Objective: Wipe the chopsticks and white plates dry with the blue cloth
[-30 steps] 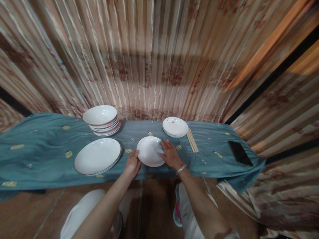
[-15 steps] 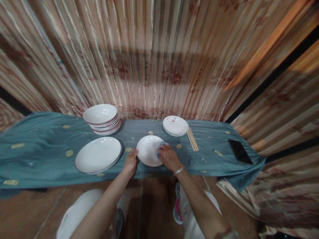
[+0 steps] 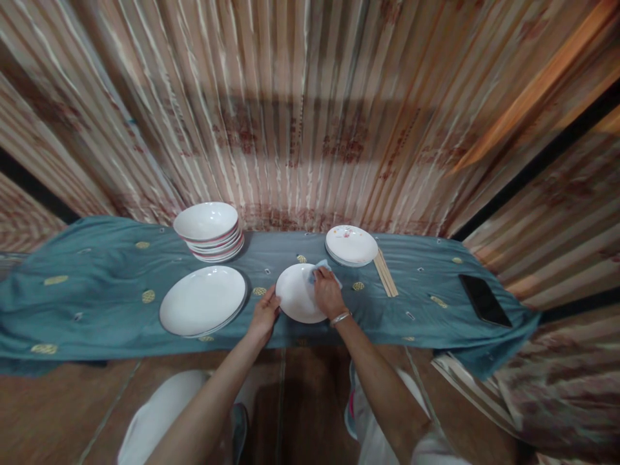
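Note:
In front of me a white plate (image 3: pixel 296 294) with a thin dark rim rests on the cloth-covered table. My left hand (image 3: pixel 266 310) grips its left edge, thumb on top and fingers at the side. A pale blue cloth (image 3: pixel 321 265) is bunched under my right hand (image 3: pixel 330 294), pressed against the plate's upper right part. A silver bangle circles that wrist. To the left lie larger white plates (image 3: pixel 203 298), stacked. Behind them stands a pile of white bowls (image 3: pixel 207 223) with red bands.
Small patterned plates (image 3: pixel 351 244) are stacked at the back right, with wooden chopsticks (image 3: pixel 385 274) beside them. A black phone (image 3: pixel 483 299) lies near the right end of the teal tablecloth (image 3: pixel 111 284). Striped curtains (image 3: pixel 290 129) hang behind the table.
My right hand and the cloth have slid up toward the plate's far right edge. My left hand keeps its hold. The whole view has shifted slightly, moving things rightward in the picture.

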Demonstrator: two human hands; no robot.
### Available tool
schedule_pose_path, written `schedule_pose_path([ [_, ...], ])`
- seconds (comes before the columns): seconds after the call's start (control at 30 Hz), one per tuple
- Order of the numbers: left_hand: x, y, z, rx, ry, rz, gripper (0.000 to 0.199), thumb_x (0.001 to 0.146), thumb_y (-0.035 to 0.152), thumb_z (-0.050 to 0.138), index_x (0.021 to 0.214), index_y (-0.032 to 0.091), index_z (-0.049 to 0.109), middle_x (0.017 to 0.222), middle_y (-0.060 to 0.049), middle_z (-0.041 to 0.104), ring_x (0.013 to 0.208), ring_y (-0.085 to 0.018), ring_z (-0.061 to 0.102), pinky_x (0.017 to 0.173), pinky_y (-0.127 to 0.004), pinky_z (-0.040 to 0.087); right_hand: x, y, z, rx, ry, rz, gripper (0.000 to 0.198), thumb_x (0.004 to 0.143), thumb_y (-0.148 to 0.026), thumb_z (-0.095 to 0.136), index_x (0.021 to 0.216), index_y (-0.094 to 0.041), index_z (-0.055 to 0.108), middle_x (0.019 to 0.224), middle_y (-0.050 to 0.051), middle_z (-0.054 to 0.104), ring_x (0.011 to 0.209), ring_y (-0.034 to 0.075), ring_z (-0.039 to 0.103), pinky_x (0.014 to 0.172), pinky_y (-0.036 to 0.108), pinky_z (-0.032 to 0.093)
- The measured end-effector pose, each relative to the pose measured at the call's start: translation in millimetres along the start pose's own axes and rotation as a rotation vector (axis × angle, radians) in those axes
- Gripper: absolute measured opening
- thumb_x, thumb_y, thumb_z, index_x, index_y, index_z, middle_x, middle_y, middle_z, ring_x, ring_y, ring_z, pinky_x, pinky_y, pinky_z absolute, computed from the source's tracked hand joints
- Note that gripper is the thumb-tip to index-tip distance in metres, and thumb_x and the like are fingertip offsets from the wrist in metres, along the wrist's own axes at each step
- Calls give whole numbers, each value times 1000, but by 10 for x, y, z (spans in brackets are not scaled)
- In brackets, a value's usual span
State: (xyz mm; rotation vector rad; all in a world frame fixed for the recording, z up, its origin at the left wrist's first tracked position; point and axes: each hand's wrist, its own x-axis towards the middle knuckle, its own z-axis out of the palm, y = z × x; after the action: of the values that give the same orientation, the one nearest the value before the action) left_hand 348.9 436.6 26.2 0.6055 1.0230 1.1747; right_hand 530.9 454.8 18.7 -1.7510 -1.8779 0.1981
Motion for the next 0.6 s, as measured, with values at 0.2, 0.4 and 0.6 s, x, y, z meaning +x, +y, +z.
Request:
schedule_pose_path([
  [0.2, 2, -15, -21, -6, -15, -28, 44, 59, 18, 76, 103, 18, 70, 94, -6, 71, 78, -14, 62, 73, -25, 47, 99, -33, 200, 230, -7, -16, 49, 82, -12, 43, 131, -12, 49, 138, 15, 48, 137, 26, 32, 113, 46, 25],
  [0.4, -21, -5, -9, 8, -52, -1, 45, 59, 22, 75, 104, 18, 69, 93, -5, 71, 78, -14, 62, 73, -25, 47, 113, -178, 289, 483, -66, -64, 49, 81, -14, 49, 130, -17, 52, 146, 11, 40, 140, 28, 26, 115, 48, 22],
  [0.6, -37, 6, 19, 9, -13, -28, 44, 56, 22, 76, 98, 19, 68, 80, 1, 68, 66, -10, 57, 66, -22, 44, 72, -350, 273, 530, -201, -168, 46, 85, -16, 46, 131, -15, 52, 147, 13, 39, 139, 25, 31, 114, 45, 23],
])
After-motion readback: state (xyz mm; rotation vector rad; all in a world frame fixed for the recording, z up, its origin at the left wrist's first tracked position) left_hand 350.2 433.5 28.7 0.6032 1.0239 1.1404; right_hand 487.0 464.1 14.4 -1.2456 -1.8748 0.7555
